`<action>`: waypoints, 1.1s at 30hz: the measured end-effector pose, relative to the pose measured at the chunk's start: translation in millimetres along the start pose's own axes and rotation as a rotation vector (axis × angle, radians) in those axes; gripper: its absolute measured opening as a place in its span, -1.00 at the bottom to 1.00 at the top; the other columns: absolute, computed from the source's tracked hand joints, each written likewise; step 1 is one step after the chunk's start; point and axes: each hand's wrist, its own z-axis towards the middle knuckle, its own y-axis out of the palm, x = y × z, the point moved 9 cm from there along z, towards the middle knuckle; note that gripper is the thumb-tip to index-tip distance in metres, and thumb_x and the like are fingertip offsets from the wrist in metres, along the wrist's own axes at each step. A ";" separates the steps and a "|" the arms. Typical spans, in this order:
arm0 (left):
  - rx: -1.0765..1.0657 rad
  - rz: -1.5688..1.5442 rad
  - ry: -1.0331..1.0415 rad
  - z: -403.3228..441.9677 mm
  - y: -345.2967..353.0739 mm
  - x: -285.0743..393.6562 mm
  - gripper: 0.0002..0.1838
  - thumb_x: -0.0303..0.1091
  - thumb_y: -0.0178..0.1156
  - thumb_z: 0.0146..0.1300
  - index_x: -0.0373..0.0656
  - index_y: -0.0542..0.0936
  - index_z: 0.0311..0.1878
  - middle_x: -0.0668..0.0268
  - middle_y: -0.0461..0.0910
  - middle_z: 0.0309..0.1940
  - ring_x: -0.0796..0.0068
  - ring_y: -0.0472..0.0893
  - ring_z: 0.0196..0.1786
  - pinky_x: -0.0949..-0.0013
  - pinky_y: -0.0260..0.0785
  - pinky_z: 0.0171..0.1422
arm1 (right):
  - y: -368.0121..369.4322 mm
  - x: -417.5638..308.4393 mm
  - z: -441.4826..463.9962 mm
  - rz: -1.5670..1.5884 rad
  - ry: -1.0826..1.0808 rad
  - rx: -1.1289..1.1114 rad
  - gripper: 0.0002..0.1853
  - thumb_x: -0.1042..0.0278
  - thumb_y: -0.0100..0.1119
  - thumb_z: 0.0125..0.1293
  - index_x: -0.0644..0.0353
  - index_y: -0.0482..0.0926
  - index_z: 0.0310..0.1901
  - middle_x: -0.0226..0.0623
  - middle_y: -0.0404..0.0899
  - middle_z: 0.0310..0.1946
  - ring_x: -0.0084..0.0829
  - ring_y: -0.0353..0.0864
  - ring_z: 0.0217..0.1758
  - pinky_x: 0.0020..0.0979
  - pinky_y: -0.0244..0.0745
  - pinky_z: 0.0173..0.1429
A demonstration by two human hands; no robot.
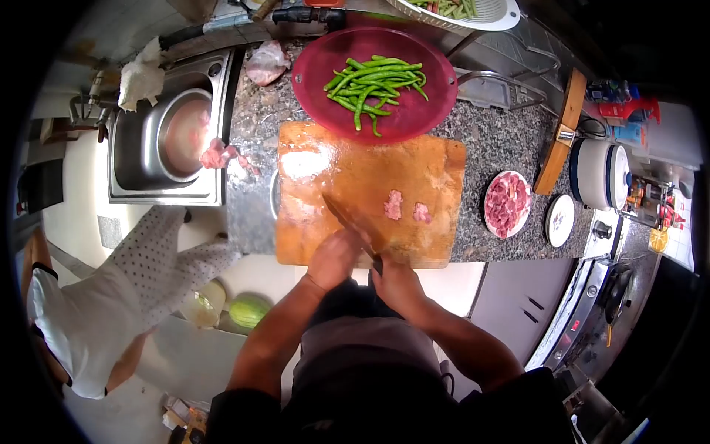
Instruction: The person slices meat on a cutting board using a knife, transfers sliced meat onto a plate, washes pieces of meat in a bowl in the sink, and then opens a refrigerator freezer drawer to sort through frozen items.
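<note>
My right hand (400,284) is closed around the dark handle of a kitchen knife (339,210). Its blade points away and to the left over the wooden cutting board (436,174). Curled fingers of my left hand (335,256) meet the blade near its handle end; their tips are partly blurred. Two small pieces of pink meat, a larger one (393,205) and a smaller one (421,213), lie on the board right of the blade. Wet glare covers the board's far left corner.
Green chili peppers (377,80) fill a red basin (310,92) behind the board. Sliced meat (508,203) sits on a plate at right, beside a smaller plate (560,220). Raw meat (220,154) lies near the sink (122,166). Another person (96,311) stands at left.
</note>
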 end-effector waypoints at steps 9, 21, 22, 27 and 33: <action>-0.049 -0.071 -0.055 -0.9 7.4 -11.5 -0.72 -0.54 0.19 -0.06 -0.18 0.64 -0.20 0.18 0.59 -0.14 0.13 0.58 -0.05 0.21 0.47 0.03 | 8.4 9.1 0.6 -0.101 0.054 -0.069 -0.69 0.23 0.09 0.30 0.22 0.45 -0.02 0.06 0.63 -0.44 0.08 0.65 -0.33 -0.03 0.56 -0.16; -0.033 -0.016 0.005 -4.7 10.8 -15.0 -0.59 -0.50 0.20 -0.05 -0.12 0.62 -0.03 0.28 0.59 -0.07 0.21 0.55 0.05 0.23 0.46 0.09 | 8.6 36.3 -16.2 -0.033 0.304 -0.258 -0.66 0.31 0.17 0.21 0.27 0.46 -0.01 0.18 0.56 -0.18 0.14 0.58 -0.11 -0.01 0.50 -0.04; -0.033 -0.014 0.005 -10.6 10.8 -11.3 -0.59 -0.50 0.21 -0.06 -0.11 0.62 -0.04 0.29 0.59 -0.07 0.23 0.55 0.06 0.24 0.46 0.10 | 15.1 36.5 -17.3 -0.038 0.302 -0.272 -0.66 0.31 0.17 0.21 0.27 0.46 -0.01 0.18 0.56 -0.18 0.14 0.58 -0.11 -0.01 0.50 -0.04; -0.067 0.018 -0.010 -15.5 14.1 -9.0 -0.83 -0.47 0.13 0.10 -0.11 0.62 -0.22 0.22 0.59 -0.17 0.20 0.56 -0.02 0.25 0.42 0.08 | -7.5 -52.9 66.4 0.082 -0.202 0.188 -0.62 0.29 0.18 0.20 0.24 0.47 0.03 0.15 0.58 -0.16 0.15 0.58 -0.14 -0.01 0.48 0.00; 0.032 -0.109 0.026 -1.7 -5.2 -1.7 -0.85 -0.49 0.27 -0.02 -0.19 0.61 -0.31 0.21 0.55 -0.25 0.14 0.57 -0.18 0.21 0.47 -0.15 | -77.8 -40.7 56.8 0.159 -0.094 0.225 -0.68 0.23 0.09 0.28 0.27 0.49 -0.04 0.17 0.58 -0.18 0.13 0.59 -0.12 -0.06 0.50 -0.04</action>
